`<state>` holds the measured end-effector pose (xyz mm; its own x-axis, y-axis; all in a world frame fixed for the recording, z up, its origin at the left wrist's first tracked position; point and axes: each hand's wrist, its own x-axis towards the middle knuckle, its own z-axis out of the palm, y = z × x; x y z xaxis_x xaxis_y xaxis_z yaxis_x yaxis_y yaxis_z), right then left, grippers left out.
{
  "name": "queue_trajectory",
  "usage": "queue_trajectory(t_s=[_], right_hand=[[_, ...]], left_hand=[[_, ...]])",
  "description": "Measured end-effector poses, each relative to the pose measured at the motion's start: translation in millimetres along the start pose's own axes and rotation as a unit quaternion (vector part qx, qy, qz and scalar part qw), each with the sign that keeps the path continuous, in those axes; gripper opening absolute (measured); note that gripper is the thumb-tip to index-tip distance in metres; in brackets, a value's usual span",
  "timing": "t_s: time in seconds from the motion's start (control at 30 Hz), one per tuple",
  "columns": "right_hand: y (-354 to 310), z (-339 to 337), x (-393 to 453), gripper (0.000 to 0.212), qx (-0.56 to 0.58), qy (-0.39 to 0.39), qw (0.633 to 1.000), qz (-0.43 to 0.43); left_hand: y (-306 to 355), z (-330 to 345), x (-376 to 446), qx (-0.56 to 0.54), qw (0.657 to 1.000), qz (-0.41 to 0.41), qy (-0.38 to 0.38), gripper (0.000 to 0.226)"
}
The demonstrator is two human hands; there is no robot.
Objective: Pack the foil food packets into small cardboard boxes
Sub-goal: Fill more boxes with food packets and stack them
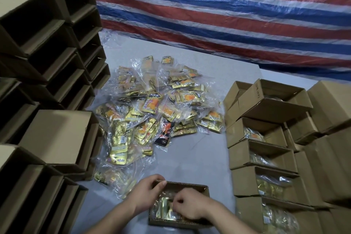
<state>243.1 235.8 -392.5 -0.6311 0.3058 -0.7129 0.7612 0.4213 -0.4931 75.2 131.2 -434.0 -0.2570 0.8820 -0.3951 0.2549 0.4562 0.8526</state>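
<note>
Foil packets (167, 209) are being pressed into a small open box (190, 186) on the tabletop (190, 157) by the right hand (188, 207), fingers curled onto them. The box's rim is being gripped by the left hand (146, 194). Light, slippery, crinkly packets are probably best pinched at sealed edges.

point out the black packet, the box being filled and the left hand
black packet (164, 135), head view, on its middle
box being filled (206, 192), head view, on its right wall
left hand (147, 190), head view, on its back
</note>
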Motion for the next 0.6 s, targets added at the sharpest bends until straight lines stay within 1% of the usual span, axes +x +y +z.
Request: queue_trajectory(t_s=[0.07, 0.1, 0.2, 0.23, 0.33, 0.43, 0.5, 0.6], right_hand=[[-1.6, 10.8, 4.6, 0.044, -0.055, -0.072, 0.996, 0.026], [-1.6, 16.4, 8.0, 0.047, -0.067, -0.091, 0.993, 0.027], [-5.3, 30.5, 13.9, 0.052, -0.021, -0.102, 0.994, 0.022], [-5.3, 33.2, 14.8, 0.053, -0.002, -0.096, 0.995, 0.035], [-0.2, 34.6, 11.7, 0.049, 0.049, -0.045, 0.995, 0.078], [5.0, 25.9, 7.2, 0.031, 0.081, 0.026, 0.993, 0.084], [5.9, 20.4, 5.8, 0.034, 0.092, 0.067, 0.990, 0.082], [4.8, 17.3, 3.8, 0.034, 0.077, 0.050, 0.993, 0.077]], left_hand=[[0.8, 0.4, -0.1, 0.007, 1.000, 0.000, -0.002, 0.013], [0.9, 1.1, -0.9, 0.013, 1.000, 0.000, -0.002, 0.013], [1.5, 2.7, -6.3, 0.021, 1.000, -0.002, -0.001, 0.012], [1.9, 3.1, -7.6, 0.022, 1.000, -0.004, 0.000, 0.011], [4.8, 2.8, -8.4, 0.015, 1.000, -0.007, 0.008, 0.010], [10.4, 1.6, -7.4, 0.019, 1.000, -0.008, 0.008, 0.010], [13.5, 0.3, -7.1, 0.025, 1.000, -0.013, 0.008, 0.010], [16.3, 0.2, -6.3, 0.027, 0.999, -0.026, 0.009, 0.012]])
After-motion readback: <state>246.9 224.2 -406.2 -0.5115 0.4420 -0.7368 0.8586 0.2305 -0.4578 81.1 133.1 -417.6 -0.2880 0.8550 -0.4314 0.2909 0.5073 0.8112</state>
